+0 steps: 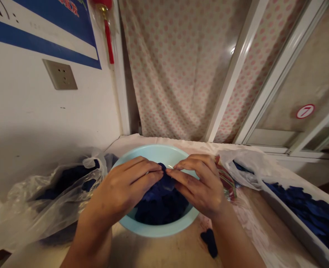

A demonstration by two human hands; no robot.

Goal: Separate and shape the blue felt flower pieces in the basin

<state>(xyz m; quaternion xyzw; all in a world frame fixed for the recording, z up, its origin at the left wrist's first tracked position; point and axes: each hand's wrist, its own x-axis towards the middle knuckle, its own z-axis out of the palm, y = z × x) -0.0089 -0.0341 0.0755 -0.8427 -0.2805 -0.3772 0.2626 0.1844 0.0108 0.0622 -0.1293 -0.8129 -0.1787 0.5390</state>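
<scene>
"Handling what, in the head view?"

"A dark blue piece (pixel 168 181), grasped by the fingertips of the left hand (pixel 121 184) and right hand (pixel 205 182), over the basin (pixel 159 230); the thumbs are hidden."

"Which step is that?"

"Two-handed work on one piece, I'd judge. A spare piece (pixel 210 242) lies right of the basin, toward the bench's (pixel 153 254) near edge."

"And the next move?"

"Probably calls for light, even fingertip control."
</scene>
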